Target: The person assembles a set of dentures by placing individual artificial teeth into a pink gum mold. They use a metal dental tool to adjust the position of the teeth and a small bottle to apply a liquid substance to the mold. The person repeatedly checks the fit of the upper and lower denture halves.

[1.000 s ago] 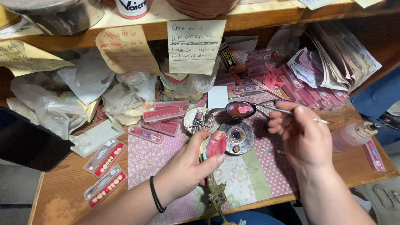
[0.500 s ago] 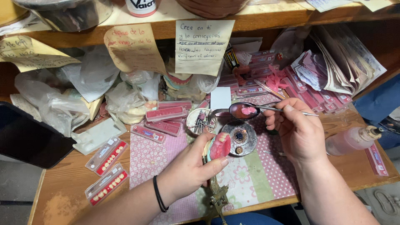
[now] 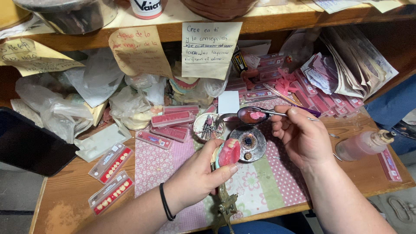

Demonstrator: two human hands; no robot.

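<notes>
My left hand (image 3: 197,175) grips a pink wax denture base with a row of teeth (image 3: 229,151), mounted on a brass articulator (image 3: 226,203) that hangs over the bench's front edge. My right hand (image 3: 303,136) holds a thin metal tool (image 3: 299,116), its fingers pinched around the shaft. Just left of that hand, a metal spoon (image 3: 251,115) holds pink wax above a small round metal burner (image 3: 248,143). A black band circles my left wrist.
A patterned pink and green mat (image 3: 268,182) covers the wooden bench. A small dish of burs (image 3: 208,125), trays of artificial teeth (image 3: 110,162), a squeeze bottle (image 3: 364,145), a black tablet (image 3: 30,145), plastic bags and paper notes crowd the back.
My left hand has raised and turned the denture slightly toward the burner. My right hand stays near the spoon with little movement.
</notes>
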